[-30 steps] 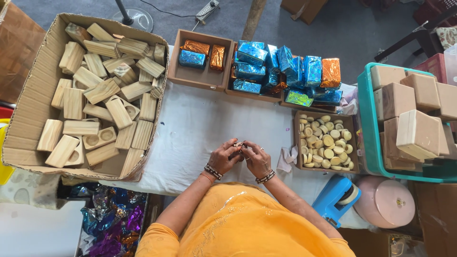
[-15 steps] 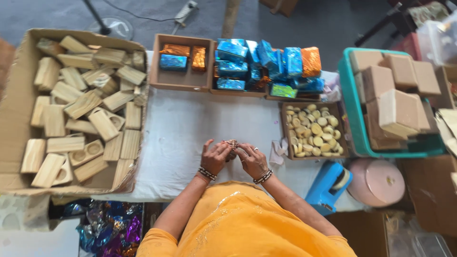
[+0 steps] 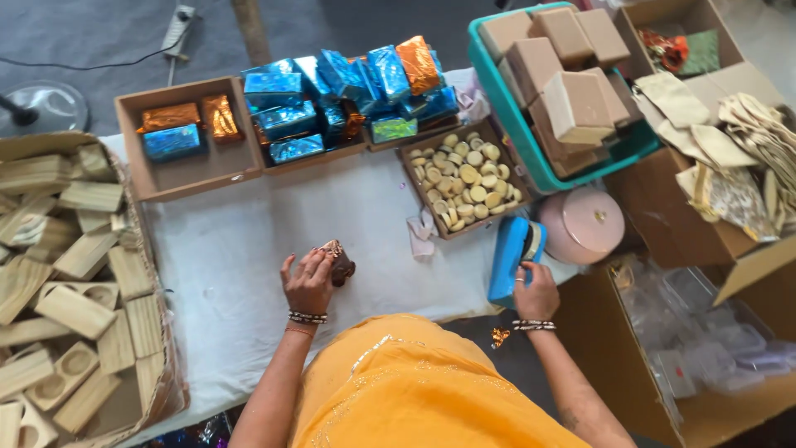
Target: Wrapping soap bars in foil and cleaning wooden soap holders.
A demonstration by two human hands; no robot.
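Brown wrapped piece [image 3: 338,261] under left hand [image 3: 308,282], seemingly.

Wooden blocks [image 3: 75,274] left of cloth [image 3: 240,249]; crate [image 3: 531,141] right.

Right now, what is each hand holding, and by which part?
Left hand grips a small dark brown wrapped piece by its near side on the white cloth. Right hand clasps the blue plastic tape dispenser at its lower end.

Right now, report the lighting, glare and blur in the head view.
Head view: soft, even light with faint shadows; bright glare on the blue and orange foil packets; the white table cover is near washed out; the left hand on the small dark wrapped piece and the right hand on the blue tape dispenser look fairly sharp; edges bend slightly.
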